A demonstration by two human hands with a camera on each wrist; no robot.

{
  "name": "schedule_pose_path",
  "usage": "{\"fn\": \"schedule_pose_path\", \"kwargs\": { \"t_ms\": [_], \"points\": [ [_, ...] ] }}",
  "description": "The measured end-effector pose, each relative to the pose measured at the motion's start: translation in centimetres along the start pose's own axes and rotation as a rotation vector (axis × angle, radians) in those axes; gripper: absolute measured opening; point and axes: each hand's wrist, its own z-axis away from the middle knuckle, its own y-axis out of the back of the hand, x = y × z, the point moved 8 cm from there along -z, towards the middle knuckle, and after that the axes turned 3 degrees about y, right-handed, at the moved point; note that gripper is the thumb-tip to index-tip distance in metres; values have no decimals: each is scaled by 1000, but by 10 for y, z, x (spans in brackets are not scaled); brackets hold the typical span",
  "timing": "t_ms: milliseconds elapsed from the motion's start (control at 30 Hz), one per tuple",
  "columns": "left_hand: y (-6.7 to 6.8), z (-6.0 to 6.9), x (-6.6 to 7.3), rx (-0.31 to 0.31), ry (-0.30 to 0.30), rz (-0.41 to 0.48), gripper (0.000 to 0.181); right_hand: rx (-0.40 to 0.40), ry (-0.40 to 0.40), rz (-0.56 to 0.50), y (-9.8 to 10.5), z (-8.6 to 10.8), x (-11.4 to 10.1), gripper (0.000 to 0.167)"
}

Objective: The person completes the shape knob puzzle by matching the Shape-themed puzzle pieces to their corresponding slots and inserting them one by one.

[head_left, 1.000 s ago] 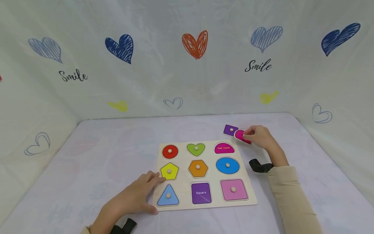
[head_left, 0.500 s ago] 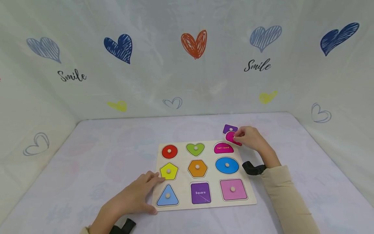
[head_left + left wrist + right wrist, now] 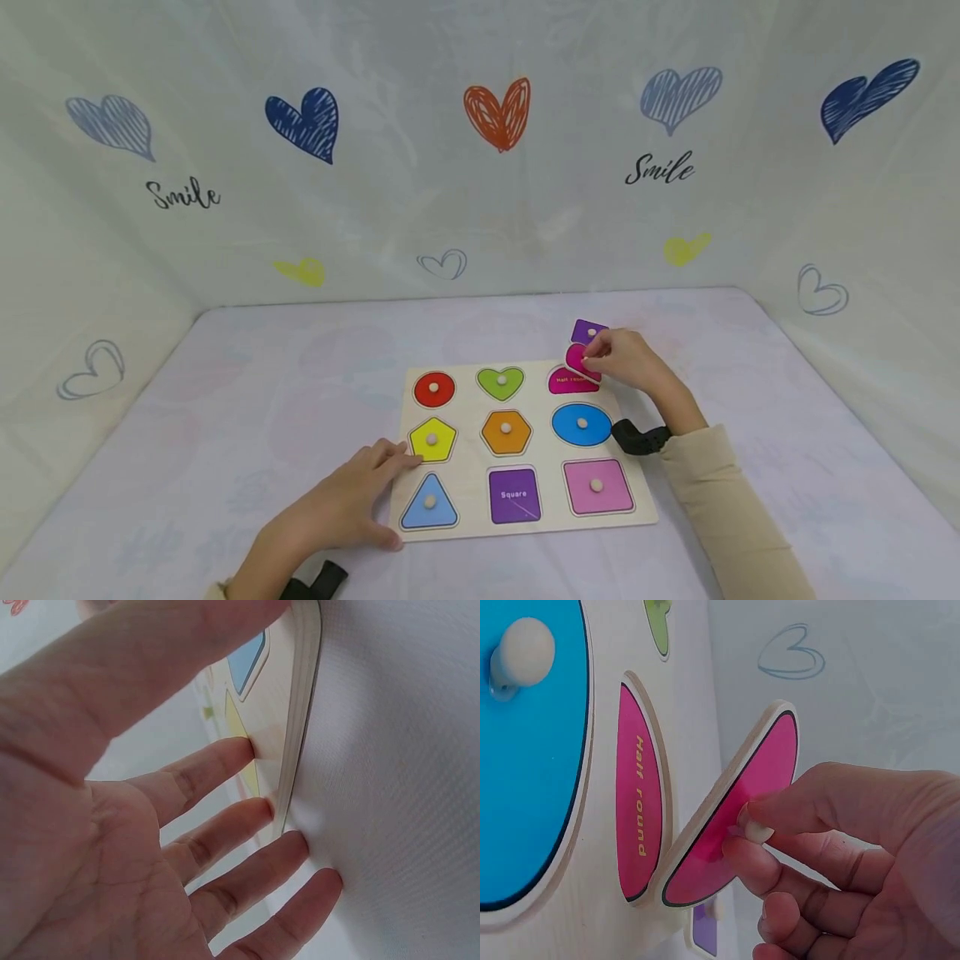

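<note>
My right hand (image 3: 633, 360) pinches the small pale knob of a magenta half-round puzzle piece (image 3: 705, 851) between thumb and finger. The piece is tilted, just over the recess marked "Half round" (image 3: 636, 780); in the right wrist view its lower end is close to the recess rim, and I cannot tell if they touch. The wooden shape puzzle board (image 3: 467, 475) lies flat. At its left edge rests my left hand (image 3: 341, 500), fingers spread, with a fingertip by the yellow pentagon (image 3: 442, 437) and the thumb at the near-left corner.
Behind the board's far right corner lies a knobbed purple piece (image 3: 583, 330), partly covered by my right hand. The "Square" recess (image 3: 513, 508) has no piece in it. Several knobbed shapes, such as the blue oval (image 3: 566, 425), sit in the board. A white cloth covers the table (image 3: 247, 400).
My right hand has moved left and slightly down in the head view, bringing the half-round piece from beside the purple piece to the half-round recess. The left hand stays at the board edge.
</note>
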Motion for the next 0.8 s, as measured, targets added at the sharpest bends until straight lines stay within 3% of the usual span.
{"fn": "schedule_pose_path", "kwargs": {
  "t_ms": [300, 800],
  "points": [
    [-1, -1, -1, -6, 6, 0, 83, -38, 43, 14, -8, -1, -5, 15],
    [-1, -1, -1, -2, -5, 5, 82, -68, 44, 31, -20, -3, -3, 13]
  ]
}}
